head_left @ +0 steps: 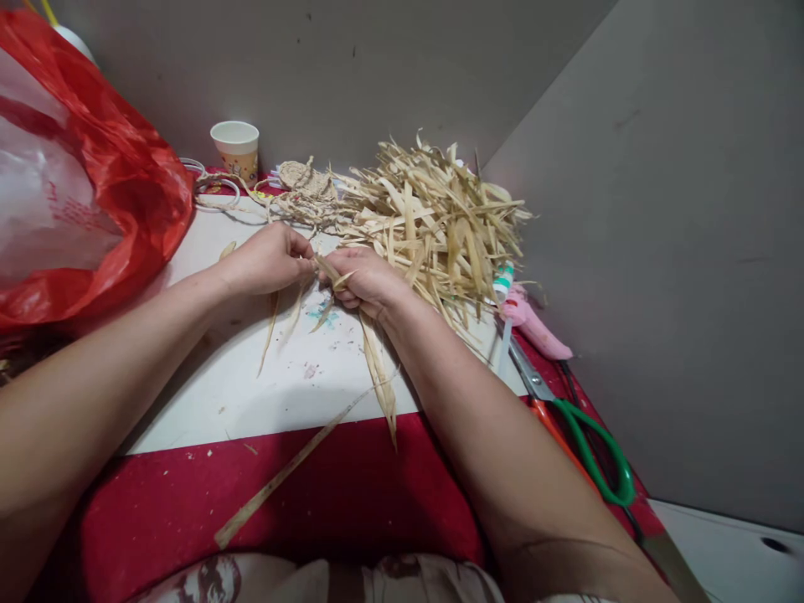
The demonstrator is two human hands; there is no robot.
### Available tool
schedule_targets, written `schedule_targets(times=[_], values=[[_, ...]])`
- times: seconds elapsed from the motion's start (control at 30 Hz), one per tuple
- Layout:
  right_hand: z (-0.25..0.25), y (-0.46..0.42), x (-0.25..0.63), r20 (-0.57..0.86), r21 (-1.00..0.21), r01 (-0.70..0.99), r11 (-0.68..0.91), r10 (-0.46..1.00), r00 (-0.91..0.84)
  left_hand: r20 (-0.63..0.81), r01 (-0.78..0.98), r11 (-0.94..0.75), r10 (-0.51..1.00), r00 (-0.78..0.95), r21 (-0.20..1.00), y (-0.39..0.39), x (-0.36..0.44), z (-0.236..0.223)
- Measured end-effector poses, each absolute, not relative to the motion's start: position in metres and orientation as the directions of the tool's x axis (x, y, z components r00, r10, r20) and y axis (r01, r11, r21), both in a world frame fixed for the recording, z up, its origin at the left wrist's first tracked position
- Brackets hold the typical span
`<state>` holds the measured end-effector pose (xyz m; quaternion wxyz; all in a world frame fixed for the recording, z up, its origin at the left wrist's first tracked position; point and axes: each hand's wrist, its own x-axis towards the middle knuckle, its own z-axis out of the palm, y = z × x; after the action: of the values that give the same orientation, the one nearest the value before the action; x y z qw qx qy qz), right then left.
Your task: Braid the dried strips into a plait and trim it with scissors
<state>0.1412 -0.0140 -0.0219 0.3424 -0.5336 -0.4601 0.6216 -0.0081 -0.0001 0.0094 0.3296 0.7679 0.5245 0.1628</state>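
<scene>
Both hands meet over the white board, their fingertips almost touching. My left hand (271, 258) is closed in a pinch on a dried husk strip (271, 331), one end of which hangs below it. My right hand (364, 280) is closed around dried husk strips as well; a folded piece (334, 275) shows at its fingers and a long one (378, 377) trails down toward the board's front edge. The exact join between the hands is too small to make out. Right behind my right hand rises a big pile of dried husks (433, 213).
A red plastic bag (144, 188) fills the left. At the back stand a paper cup (237, 155) and a coil of braided cord (307, 180). Green-handled scissors (596, 452) and a pink glue gun (537, 325) lie at right. A loose strip (295, 461) crosses the red cloth (188, 511).
</scene>
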Motion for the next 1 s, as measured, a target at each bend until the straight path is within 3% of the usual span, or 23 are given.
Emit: schedule_targets(times=[0.2, 0.33, 0.53, 0.67, 0.9, 1.0], values=[[-0.031, -0.013, 0.136, -0.251, -0.965, 0.115, -0.238, 0.960, -0.127, -0.087, 0.738, -0.270, 0.910, 0.406, 0.618, 0.003, -0.012, 0.015], [-0.028, -0.014, 0.136, -0.277, -0.960, 0.085, -0.268, 0.952, -0.128, -0.019, 0.748, -0.308, 0.919, 0.394, 0.588, -0.005, -0.007, 0.017], [-0.020, -0.015, 0.144, -0.365, -0.925, -0.037, -0.378, 0.912, -0.188, 0.044, 0.859, -0.426, 0.901, 0.432, 0.283, -0.030, 0.011, 0.009], [-0.019, -0.015, 0.146, -0.360, -0.921, -0.083, -0.380, 0.914, -0.186, 0.004, 0.874, -0.473, 0.880, 0.476, 0.112, -0.036, 0.016, -0.001], [-0.018, -0.017, 0.141, -0.372, -0.914, -0.114, -0.390, 0.916, -0.151, -0.082, 0.869, -0.482, 0.867, 0.491, 0.111, -0.047, 0.022, 0.002], [-0.019, -0.016, 0.141, -0.376, -0.908, -0.140, -0.394, 0.916, -0.140, -0.188, 0.833, -0.514, 0.815, 0.549, 0.204, -0.049, 0.017, 0.020]])
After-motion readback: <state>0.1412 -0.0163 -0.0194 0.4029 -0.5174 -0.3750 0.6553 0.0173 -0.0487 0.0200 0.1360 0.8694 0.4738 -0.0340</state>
